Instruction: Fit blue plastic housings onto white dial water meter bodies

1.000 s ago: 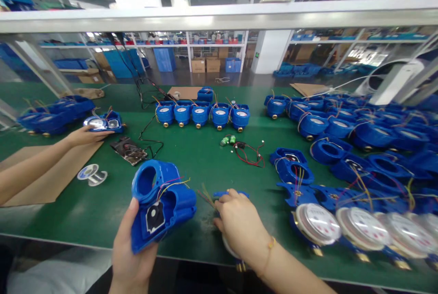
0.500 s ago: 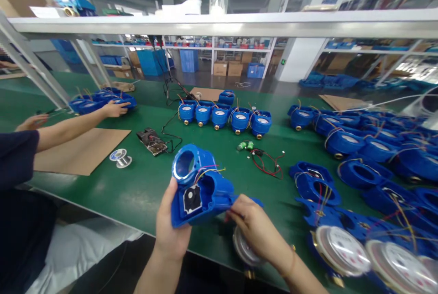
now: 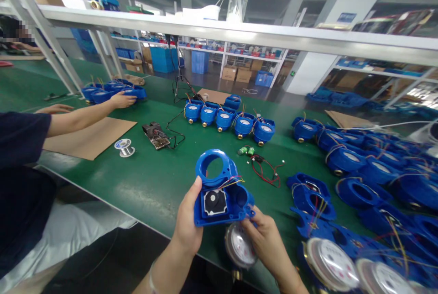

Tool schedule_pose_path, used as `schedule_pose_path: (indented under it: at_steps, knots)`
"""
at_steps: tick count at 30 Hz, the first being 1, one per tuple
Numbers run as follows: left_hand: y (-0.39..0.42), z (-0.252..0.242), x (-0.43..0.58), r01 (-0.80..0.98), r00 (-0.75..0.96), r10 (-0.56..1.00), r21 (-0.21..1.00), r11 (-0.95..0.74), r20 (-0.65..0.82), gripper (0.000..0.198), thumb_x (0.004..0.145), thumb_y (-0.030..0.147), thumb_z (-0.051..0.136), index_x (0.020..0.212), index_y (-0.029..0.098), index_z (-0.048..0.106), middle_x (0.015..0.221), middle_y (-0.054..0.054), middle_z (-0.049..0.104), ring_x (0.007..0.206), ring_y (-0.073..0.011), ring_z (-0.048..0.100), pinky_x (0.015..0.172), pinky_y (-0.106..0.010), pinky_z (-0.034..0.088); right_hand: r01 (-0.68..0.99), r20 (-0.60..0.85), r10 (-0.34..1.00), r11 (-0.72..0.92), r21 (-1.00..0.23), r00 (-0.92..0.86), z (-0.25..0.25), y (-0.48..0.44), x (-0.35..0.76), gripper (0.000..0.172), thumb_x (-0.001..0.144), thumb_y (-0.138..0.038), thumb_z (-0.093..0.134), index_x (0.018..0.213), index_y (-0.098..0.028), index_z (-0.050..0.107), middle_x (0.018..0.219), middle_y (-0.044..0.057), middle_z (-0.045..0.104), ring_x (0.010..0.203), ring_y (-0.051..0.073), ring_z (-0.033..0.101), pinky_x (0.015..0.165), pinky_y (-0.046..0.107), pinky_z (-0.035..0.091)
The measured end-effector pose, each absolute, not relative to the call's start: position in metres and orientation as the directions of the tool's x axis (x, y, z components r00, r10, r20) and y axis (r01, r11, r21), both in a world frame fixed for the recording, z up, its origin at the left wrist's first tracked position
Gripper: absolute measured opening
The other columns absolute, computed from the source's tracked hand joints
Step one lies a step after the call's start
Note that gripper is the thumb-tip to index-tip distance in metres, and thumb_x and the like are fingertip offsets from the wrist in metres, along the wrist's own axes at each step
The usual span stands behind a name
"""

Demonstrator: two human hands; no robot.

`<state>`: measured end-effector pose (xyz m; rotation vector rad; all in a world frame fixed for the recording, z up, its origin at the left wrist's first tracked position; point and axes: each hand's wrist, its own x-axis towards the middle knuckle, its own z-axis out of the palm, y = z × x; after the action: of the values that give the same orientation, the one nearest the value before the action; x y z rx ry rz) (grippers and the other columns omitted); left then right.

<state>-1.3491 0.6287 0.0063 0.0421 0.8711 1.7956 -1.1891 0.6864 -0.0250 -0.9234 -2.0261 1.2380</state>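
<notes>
My left hand (image 3: 187, 228) grips a blue plastic meter housing (image 3: 221, 189) by its left side, thumb up along the edge. The housing has a round opening on top, a black-and-white part inside and thin coloured wires. My right hand (image 3: 265, 239) is closed at the housing's lower right corner and also holds a round meter dial (image 3: 239, 248) beneath it, just over the green table's near edge (image 3: 143, 184).
A row of blue meters (image 3: 226, 118) stands mid-table. Many blue housings and dial-faced meters (image 3: 359, 180) crowd the right. A red-black wire bundle (image 3: 265, 168), circuit board (image 3: 156, 133), solder spool (image 3: 125, 147) and cardboard sheet (image 3: 91, 136) lie left. A co-worker's arm (image 3: 89, 113) reaches meters at the far left.
My view has swung left. I have raised the housing and turned it more upright; my right hand left the small blue part on the table and now holds the dial under the housing.
</notes>
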Motion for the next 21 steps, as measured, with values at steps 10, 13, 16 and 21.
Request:
schedule_pose_path:
  at_steps: [10,13,16,21]
  knots:
    - [0.622,-0.004,-1.349,-0.719,-0.639,0.715,0.552,-0.423,-0.284,0.039,0.061,0.020,0.086,0.093,0.024,0.063,0.094,0.003,0.067,0.086,-0.0116,0.064,0.075,-0.020,0.054,0.184,-0.061,0.889,0.026,-0.983,-0.453,-0.031,0.689,-1.186,0.052,0.082,-0.060,0.061,0.112,-0.018,0.066,0.112,0.014,0.069,0.107,0.029,0.063,0.097,0.042,0.044]
    - [0.612,-0.005,-1.335,-0.720,-0.631,0.726,0.555,-0.417,-0.272,0.046,0.058,0.024,0.088,0.096,0.027,0.063,0.102,0.002,0.066,0.096,-0.0142,0.063,0.083,-0.023,0.054,0.062,0.015,0.854,0.055,-0.997,-0.520,-0.011,0.686,-1.198,0.066,0.079,-0.062,0.065,0.130,-0.021,0.056,0.127,0.013,0.062,0.118,0.029,0.057,0.104,0.044,0.042]
    - [0.597,-0.003,-1.327,-0.671,-0.580,0.804,0.636,-0.380,-0.132,0.055,0.056,0.028,0.090,0.105,0.029,0.065,0.118,-0.002,0.065,0.111,-0.0225,0.060,0.093,-0.032,0.053,-0.002,0.043,0.846,0.049,-0.999,-0.531,0.013,0.686,-1.210,0.058,0.079,-0.061,0.065,0.117,-0.017,0.064,0.111,0.011,0.070,0.104,0.027,0.063,0.092,0.038,0.050]
    - [0.573,0.008,-1.373,-0.746,-0.249,0.968,0.644,-0.168,-0.036,0.087,0.044,0.080,0.073,0.105,0.017,0.072,0.115,-0.016,0.068,0.121,-0.0408,0.053,0.100,-0.047,0.049,0.021,0.058,0.784,0.091,-0.996,-0.618,0.053,0.692,-1.212,0.043,0.083,-0.055,0.064,0.100,-0.016,0.069,0.090,0.003,0.071,0.083,0.020,0.063,0.073,0.028,0.051]
